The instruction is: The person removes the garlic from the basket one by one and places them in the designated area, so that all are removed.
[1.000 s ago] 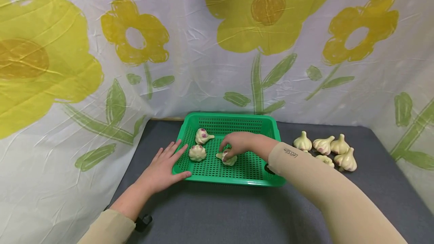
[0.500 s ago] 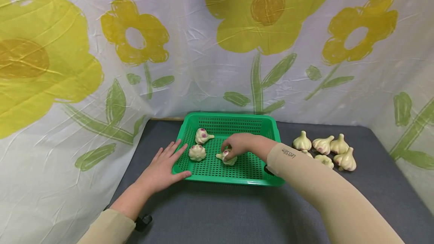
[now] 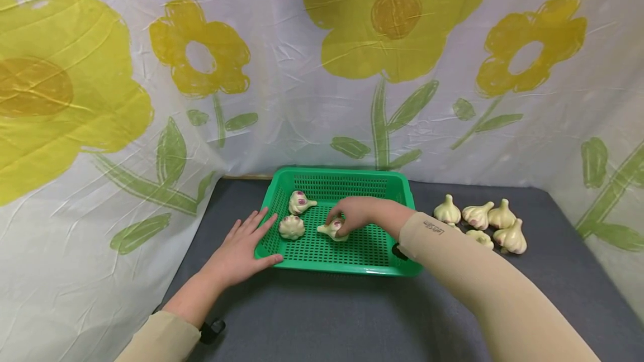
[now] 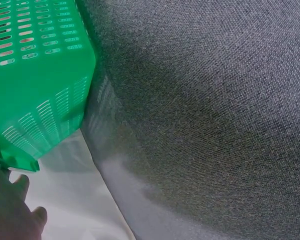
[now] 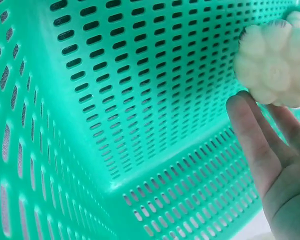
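A green plastic basket (image 3: 347,269) holds a few garlic bulbs. My right hand (image 3: 353,214) reaches down into it and grips a garlic bulb (image 3: 329,230) between thumb and fingers, low over the slotted floor, stem to the left. In the right wrist view, the fingers (image 5: 255,140) lie along the lower side of this bulb (image 5: 275,65). To its left are two more bulbs, one with purple marks (image 3: 299,203) and a paler one (image 3: 292,228). My left hand (image 3: 238,256) rests at the basket's left rim, fingers spread and straight.
Several more garlic bulbs (image 3: 475,215) stand grouped on the dark grey cloth-covered table (image 3: 322,317), right of the basket; my right sleeve (image 3: 468,272) partly hides some. Behind the basket hangs a white curtain (image 3: 282,99) with yellow flowers.
The gripped garlic bulb has shifted slightly left and away from me, with my right hand's fingers closer round it. My left hand has stayed at the rim.
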A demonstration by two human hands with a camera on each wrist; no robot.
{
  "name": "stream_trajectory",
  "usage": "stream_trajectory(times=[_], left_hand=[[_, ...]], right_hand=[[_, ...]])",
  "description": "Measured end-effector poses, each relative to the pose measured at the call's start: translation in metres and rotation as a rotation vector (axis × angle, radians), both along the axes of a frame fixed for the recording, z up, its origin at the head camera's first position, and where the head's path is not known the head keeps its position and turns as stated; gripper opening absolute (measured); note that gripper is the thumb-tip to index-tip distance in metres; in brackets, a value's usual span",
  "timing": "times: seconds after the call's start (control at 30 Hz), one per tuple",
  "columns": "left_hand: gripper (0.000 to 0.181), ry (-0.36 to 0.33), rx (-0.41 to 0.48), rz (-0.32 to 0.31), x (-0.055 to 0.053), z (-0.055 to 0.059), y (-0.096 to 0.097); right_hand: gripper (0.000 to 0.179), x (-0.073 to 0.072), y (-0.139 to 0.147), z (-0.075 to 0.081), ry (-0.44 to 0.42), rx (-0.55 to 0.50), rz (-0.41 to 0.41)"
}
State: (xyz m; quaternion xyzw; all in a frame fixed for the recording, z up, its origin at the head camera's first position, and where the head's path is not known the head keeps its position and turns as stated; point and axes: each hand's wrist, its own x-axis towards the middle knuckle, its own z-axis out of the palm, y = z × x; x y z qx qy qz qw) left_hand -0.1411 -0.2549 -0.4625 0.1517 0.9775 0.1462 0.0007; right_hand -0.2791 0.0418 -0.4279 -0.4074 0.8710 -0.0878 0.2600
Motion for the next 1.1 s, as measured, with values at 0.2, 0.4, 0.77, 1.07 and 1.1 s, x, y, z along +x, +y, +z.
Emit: stream_trajectory(times=[0.2, 0.4, 0.77, 1.07, 1.1], left_hand=[[0.094, 0.011, 0.0, -0.003, 0.0, 0.0, 0.0], [0.093, 0.016, -0.002, 0.0, 0.0, 0.0, 0.0], [0.094, 0.009, 0.014, -0.004, -0.001, -0.001, 0.002], [0.094, 0.024, 0.015, -0.003, -0.002, -0.002, 0.001], [0.094, 0.028, 0.016, -0.005, -0.002, -0.002, 0.001]], right_hand=[[0.04, 0.0, 0.007, 0.008, -0.009, -0.07, -0.038], [0.039, -0.002, 0.017, 0.019, -0.03, -0.158, -0.073], [0.039, 0.0, 0.053, 0.034, -0.044, -0.337, -0.159], [0.041, 0.006, 0.085, 0.05, -0.033, -0.419, -0.208], [0.041, 0.006, 0.089, 0.051, -0.033, -0.434, -0.208]])
